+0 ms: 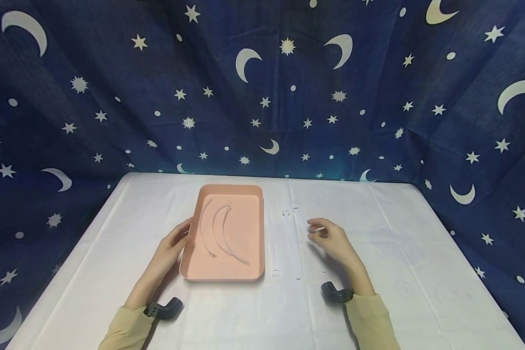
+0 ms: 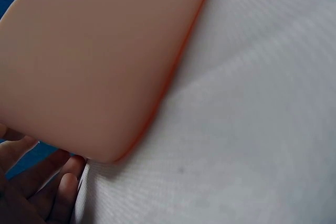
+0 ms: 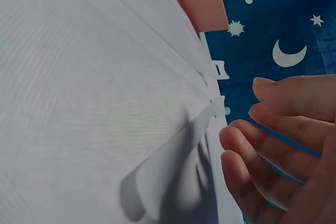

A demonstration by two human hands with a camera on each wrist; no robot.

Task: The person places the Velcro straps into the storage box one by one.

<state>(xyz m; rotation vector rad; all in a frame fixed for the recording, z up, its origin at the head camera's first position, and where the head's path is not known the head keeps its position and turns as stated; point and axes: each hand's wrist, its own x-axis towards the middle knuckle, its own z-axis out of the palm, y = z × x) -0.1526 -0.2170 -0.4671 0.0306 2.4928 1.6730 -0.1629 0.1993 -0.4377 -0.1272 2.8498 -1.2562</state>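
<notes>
A shallow pink tray (image 1: 240, 243) stands on the table, with thin white curved straps (image 1: 223, 228) lying inside it. My left hand (image 1: 170, 248) rests its fingers against the outside of the tray's left wall; the left wrist view has those fingertips (image 2: 65, 192) at the tray's edge. To the right of the tray lie white flat straps (image 1: 294, 248) with slotted ends. Just above the cloth hovers my right hand (image 1: 332, 240), its fingers loosely bent and apart. Near it a white strap (image 3: 176, 156) curls up from the cloth; no grip on it shows.
A white cloth (image 1: 420, 272) covers the table. Behind it hangs a dark blue curtain (image 1: 218, 63) patterned with moons and stars. Each wrist wears a black band with a camera (image 1: 168, 309).
</notes>
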